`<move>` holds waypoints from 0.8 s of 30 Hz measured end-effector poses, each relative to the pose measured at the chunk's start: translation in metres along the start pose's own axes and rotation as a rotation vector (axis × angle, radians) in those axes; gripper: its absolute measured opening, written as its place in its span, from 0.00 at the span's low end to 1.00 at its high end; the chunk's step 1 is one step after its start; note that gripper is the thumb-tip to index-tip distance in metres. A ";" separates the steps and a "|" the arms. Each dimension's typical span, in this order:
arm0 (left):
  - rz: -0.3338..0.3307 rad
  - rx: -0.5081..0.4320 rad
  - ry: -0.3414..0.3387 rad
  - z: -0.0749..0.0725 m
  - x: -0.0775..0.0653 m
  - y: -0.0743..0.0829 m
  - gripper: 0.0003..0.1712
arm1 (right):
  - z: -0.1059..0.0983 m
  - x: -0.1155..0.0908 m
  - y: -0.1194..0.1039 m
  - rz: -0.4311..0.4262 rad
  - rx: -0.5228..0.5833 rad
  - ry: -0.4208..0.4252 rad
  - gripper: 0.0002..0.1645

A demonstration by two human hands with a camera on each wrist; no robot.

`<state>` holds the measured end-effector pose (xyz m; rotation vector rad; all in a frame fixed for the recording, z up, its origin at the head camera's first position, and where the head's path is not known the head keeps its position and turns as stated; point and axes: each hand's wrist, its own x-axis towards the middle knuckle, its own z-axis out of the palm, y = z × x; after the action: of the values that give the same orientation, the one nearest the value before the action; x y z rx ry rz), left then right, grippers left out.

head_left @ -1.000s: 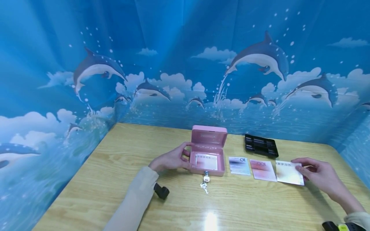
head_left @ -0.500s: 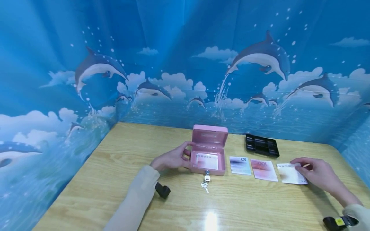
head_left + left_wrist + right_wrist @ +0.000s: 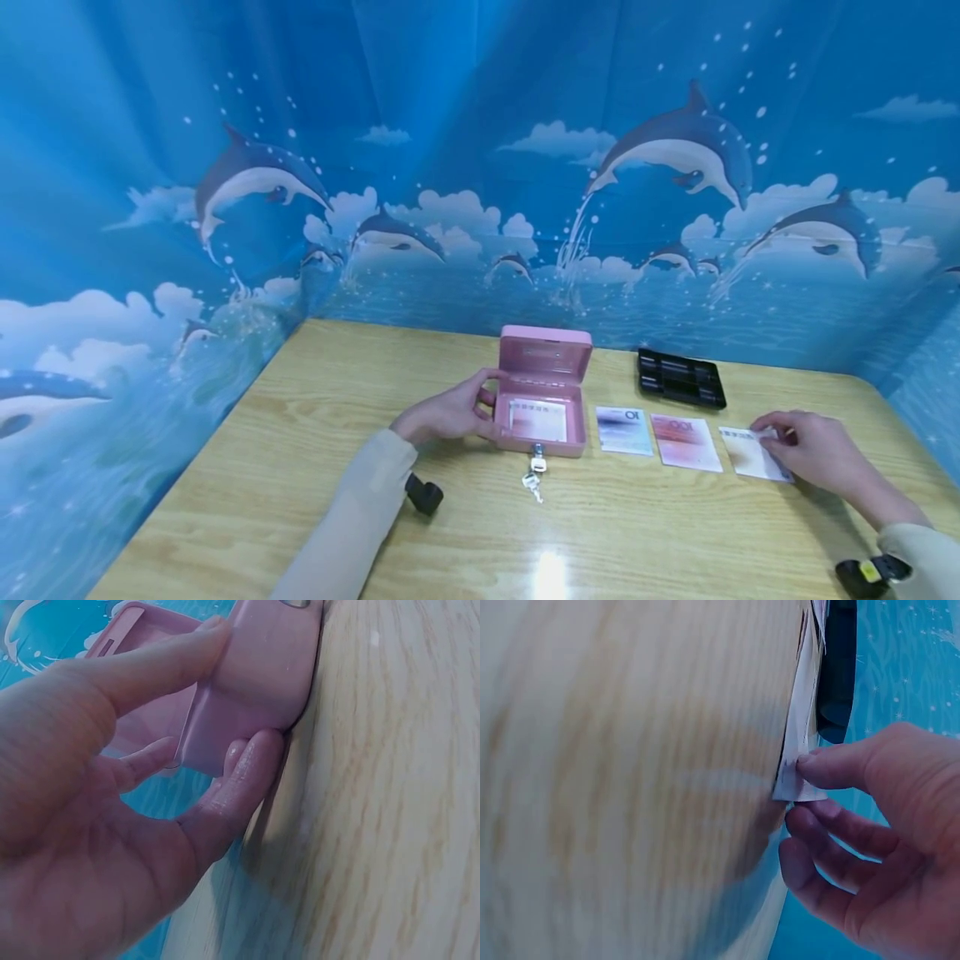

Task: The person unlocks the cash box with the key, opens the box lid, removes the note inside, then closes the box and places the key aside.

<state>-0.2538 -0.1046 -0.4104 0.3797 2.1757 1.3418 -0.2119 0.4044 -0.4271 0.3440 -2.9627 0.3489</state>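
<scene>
At the left side of an open pink cash box (image 3: 561, 450), my left hand (image 3: 448, 411) grips the wall and corner between thumb and fingers. Its lid (image 3: 543, 357) stands up at the back. A pale banknote (image 3: 537, 420) lies inside. My right hand (image 3: 817, 450) pinches the right end of another pale banknote (image 3: 748, 456), which lies on or close to the table. In the right wrist view the thumb presses the top of this banknote (image 3: 799, 727), with fingers beneath its edge. Left of it lie a reddish 100 banknote (image 3: 686, 442) and a bluish 10 banknote (image 3: 624, 431).
A small bunch of keys (image 3: 532, 483) hangs from the box's front lock onto the wooden table (image 3: 637, 533). Behind the banknotes sits a black compartment tray (image 3: 681, 379). A blue dolphin-print curtain (image 3: 480, 167) borders the table at the back and sides.
My right hand has lowered the pale banknote towards the table and shifted it slightly right, away from the 100 banknote. My left hand keeps its hold on the cash box.
</scene>
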 end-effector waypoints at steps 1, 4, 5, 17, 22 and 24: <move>0.000 0.001 -0.002 0.000 0.000 0.000 0.53 | 0.000 0.001 0.000 0.005 -0.006 -0.004 0.08; -0.002 0.002 -0.006 0.000 0.000 0.001 0.54 | -0.002 0.002 -0.001 0.025 -0.020 -0.015 0.08; -0.001 0.003 -0.007 0.000 0.000 0.001 0.54 | -0.002 0.002 -0.001 0.034 -0.021 -0.020 0.08; -0.009 -0.009 -0.002 0.002 0.000 0.003 0.54 | -0.005 -0.002 -0.009 0.055 0.024 0.043 0.12; 0.003 -0.012 -0.012 0.000 -0.002 0.003 0.54 | -0.007 -0.003 -0.027 0.031 0.071 0.114 0.13; -0.001 -0.006 -0.013 0.000 -0.001 0.003 0.54 | -0.008 -0.003 -0.035 0.031 0.096 0.134 0.14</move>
<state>-0.2532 -0.1037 -0.4073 0.3840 2.1605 1.3419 -0.1996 0.3740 -0.4126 0.2744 -2.8292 0.4987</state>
